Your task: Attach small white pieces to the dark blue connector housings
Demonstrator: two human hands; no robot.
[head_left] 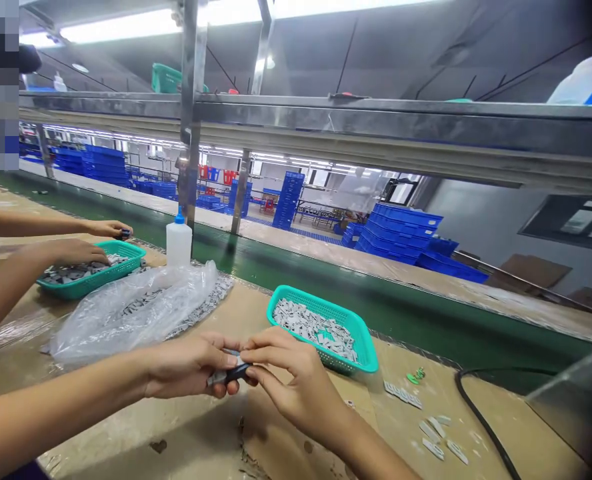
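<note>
My left hand (196,365) is closed around a small dark and grey plastic part (233,373), held above the table. The fingers of my right hand (289,373) pinch the same part at its right end. Whether a smaller piece sits between those fingertips is hidden. Just behind my hands, a green basket (366,343) holds many small light grey pieces (313,327). To the left lies a clear plastic bag (141,313) with more grey pieces in and under it.
A co-worker's hands (76,253) are at another green basket (93,283) on the left. A white bottle (179,243) with a blue cap stands behind the bag. Loose grey pieces (439,430), green bits (416,377) and a black cable (481,417) lie on the right.
</note>
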